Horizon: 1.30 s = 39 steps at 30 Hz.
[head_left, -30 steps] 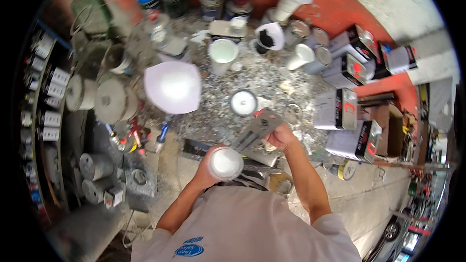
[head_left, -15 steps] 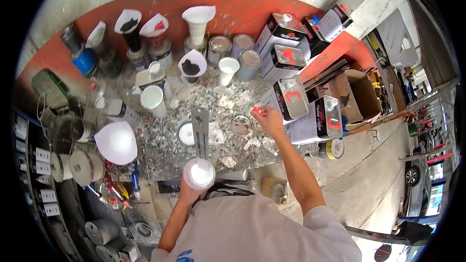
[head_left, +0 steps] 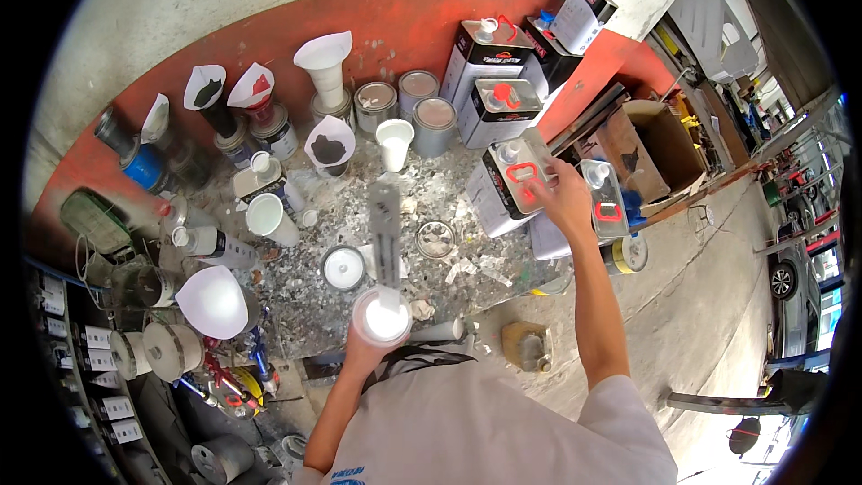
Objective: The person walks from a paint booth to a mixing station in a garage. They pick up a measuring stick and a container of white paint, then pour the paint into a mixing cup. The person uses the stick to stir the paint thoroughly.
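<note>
My left hand (head_left: 366, 350) is closed around a clear plastic cup (head_left: 357, 316) of white paint at the table's front edge. A flat metal mixing stick (head_left: 385, 233) stands in the paint, blurred at its upper part. To the right, my right hand (head_left: 567, 196) is at a rectangular metal can (head_left: 489, 196) with a red handle (head_left: 523, 172) and a white spout (head_left: 508, 152). Its fingers are bent at the handle and the can's right edge; part of the grip is hidden. A second metal can (head_left: 606, 181) stands just right of that hand.
Round paint tins (head_left: 435, 117), a white cup (head_left: 394, 139) and cups with paper funnels (head_left: 330, 145) line the back. A round white lid (head_left: 344, 268) and an open tin lid (head_left: 435, 239) lie on the spattered table. A paper-lined container (head_left: 215, 301) stands left; a cardboard box (head_left: 664, 144) is right.
My right hand has moved right, from above the table with a small red cap in its fingers, to the metal can's handle. The cap is no longer clearly visible. My left hand still holds the cup.
</note>
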Each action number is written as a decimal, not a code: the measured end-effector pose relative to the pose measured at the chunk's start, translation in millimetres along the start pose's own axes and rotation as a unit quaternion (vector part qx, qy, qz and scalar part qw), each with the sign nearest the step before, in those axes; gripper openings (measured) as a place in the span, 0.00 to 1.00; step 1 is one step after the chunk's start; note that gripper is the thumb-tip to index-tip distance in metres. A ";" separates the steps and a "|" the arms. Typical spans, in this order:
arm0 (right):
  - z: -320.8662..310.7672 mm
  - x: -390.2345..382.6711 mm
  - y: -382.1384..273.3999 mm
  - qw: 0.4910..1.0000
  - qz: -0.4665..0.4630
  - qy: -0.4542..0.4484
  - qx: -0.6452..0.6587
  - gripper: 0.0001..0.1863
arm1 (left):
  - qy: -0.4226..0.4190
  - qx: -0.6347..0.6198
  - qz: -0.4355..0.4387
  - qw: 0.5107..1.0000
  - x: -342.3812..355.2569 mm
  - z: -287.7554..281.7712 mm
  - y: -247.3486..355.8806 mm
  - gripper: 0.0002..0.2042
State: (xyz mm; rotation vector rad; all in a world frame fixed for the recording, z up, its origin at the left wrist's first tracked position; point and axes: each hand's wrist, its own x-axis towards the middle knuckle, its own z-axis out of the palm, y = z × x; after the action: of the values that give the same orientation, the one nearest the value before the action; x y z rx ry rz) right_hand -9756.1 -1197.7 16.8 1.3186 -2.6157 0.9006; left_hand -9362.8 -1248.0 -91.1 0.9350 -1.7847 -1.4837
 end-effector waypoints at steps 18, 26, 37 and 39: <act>-48.8 -48.2 -166.8 0.851 -0.287 -0.386 0.212 0.10 | -0.133 -0.097 0.016 0.986 31.5 30.8 -12.5 0.37; -23.1 -90.7 -156.6 0.890 -0.146 -0.385 0.193 0.12 | -0.047 -0.046 0.027 0.997 45.6 40.7 -28.7 0.41; -28.5 -81.4 -163.4 0.904 -0.174 -0.346 0.182 0.13 | -0.011 -0.088 0.034 0.995 47.1 40.4 -31.7 0.42; -11.8 -91.7 -153.4 0.910 -0.156 -0.347 0.163 0.13 | -0.010 -0.096 0.032 0.995 48.7 40.7 -31.8 0.41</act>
State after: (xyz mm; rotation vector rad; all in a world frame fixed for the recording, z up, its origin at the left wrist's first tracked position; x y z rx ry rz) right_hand -9584.8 -1196.5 69.1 2.4564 -2.6188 0.9725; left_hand -9419.2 -1270.3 -128.0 0.7622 -1.6371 -1.5955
